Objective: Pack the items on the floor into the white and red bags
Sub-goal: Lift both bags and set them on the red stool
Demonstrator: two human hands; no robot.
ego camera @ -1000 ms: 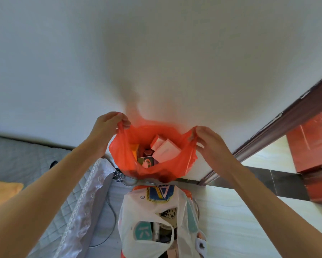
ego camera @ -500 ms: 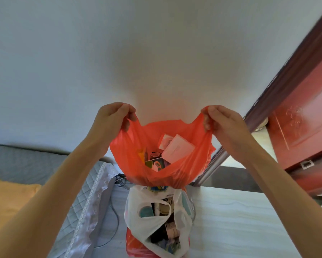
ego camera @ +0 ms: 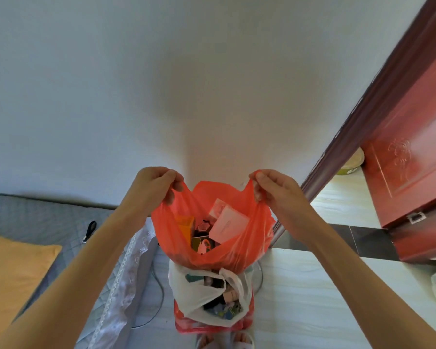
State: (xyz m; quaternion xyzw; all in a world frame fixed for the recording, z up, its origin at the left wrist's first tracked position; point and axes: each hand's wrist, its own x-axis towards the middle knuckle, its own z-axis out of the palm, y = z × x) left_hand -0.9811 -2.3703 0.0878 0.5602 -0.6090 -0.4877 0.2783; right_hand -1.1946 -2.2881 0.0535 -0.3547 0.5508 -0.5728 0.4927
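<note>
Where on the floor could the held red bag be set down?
Bare pale floor lies right of the white bag, up to the dark threshold strip and red door. Left is crowded: cable and mattress edge. Both hands hold the red bag.

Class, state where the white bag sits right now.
In the head view, the white bag sits on the floor at lower centre, directly below the held-up red bag, right of the grey mattress.

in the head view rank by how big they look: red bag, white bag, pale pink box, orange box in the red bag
1. red bag
2. white bag, though the red bag hides part of it
3. pale pink box
4. orange box, partly buried, so unsure
</note>
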